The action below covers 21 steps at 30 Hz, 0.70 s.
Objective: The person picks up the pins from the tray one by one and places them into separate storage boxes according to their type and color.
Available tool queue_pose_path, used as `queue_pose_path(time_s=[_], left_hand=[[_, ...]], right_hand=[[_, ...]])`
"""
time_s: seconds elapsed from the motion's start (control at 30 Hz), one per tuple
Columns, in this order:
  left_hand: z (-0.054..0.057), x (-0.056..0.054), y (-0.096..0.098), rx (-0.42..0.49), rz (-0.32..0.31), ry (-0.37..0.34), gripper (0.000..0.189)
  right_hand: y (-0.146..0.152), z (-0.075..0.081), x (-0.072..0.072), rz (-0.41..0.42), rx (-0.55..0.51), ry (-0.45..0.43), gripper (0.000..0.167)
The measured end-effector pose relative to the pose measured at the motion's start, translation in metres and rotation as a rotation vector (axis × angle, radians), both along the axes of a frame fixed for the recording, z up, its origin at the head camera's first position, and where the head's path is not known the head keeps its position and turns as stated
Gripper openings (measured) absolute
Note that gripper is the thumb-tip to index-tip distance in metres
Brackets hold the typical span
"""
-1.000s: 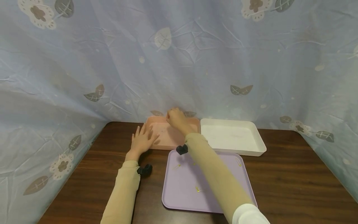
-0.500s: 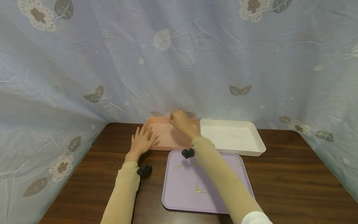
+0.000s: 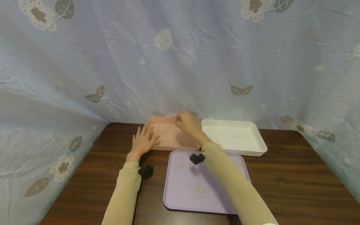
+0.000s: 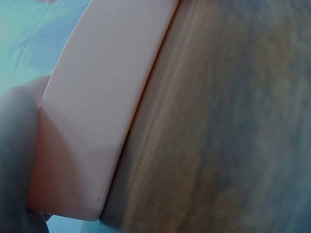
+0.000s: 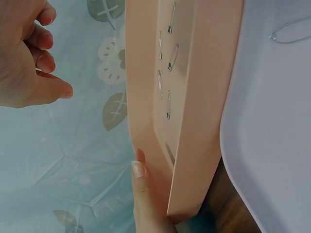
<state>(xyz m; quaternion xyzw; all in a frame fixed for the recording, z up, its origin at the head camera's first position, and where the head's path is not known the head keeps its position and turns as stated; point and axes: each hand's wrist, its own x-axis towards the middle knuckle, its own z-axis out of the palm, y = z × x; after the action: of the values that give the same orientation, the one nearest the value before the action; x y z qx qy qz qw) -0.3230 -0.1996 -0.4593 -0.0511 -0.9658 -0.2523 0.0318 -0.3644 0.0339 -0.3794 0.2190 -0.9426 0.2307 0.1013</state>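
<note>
My left hand (image 3: pixel 142 143) rests at the left end of a shallow pink tray (image 3: pixel 171 148), its fingers spread and straight. In the right wrist view its thumb (image 5: pixel 141 182) reaches over the tray's end wall. My right hand (image 3: pixel 186 122) is above the tray's back right part; in the right wrist view its loosely bent fingers hold nothing. Several safety pins (image 5: pixel 169 105) lie roughly in rows on the pink tray's floor. More safety pins (image 3: pixel 203 191) lie on a purple tray (image 3: pixel 182 200) nearer me, where the right forearm covers part of the surface.
A white tray (image 3: pixel 234 137) stands right of the pink one, close against it. All the trays sit on a dark wooden table (image 3: pixel 298 175). A pale blue patterned cloth (image 3: pixel 208 72) hangs directly behind them and at both sides.
My right hand has moved right along the pink tray's back, uncovering more of the safety pins in it. The left hand stays where it was.
</note>
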Motion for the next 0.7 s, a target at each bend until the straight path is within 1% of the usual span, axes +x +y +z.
queue_pose_path(time_s=[0.17, 0.4, 0.5, 0.63, 0.7], left_hand=[[0.001, 0.001, 0.000, -0.018, -0.005, -0.003, 0.078], [0.004, 0.001, -0.001, -0.007, -0.004, -0.004, 0.077], [0.003, 0.001, -0.001, -0.007, -0.001, -0.001, 0.076], [0.000, -0.001, -0.001, -0.009, -0.007, -0.005, 0.077], [-0.001, -0.001, -0.001, -0.015, -0.007, -0.002, 0.077]], right_hand=[[0.009, 0.003, 0.012, -0.023, 0.005, -0.003, 0.011], [0.024, 0.004, 0.026, 0.029, -0.067, 0.035, 0.011], [0.030, 0.004, 0.034, 0.021, -0.077, 0.026, 0.013], [0.038, 0.002, 0.045, 0.003, -0.135, 0.005, 0.013], [0.042, -0.001, 0.050, 0.002, -0.166, 0.010, 0.013]])
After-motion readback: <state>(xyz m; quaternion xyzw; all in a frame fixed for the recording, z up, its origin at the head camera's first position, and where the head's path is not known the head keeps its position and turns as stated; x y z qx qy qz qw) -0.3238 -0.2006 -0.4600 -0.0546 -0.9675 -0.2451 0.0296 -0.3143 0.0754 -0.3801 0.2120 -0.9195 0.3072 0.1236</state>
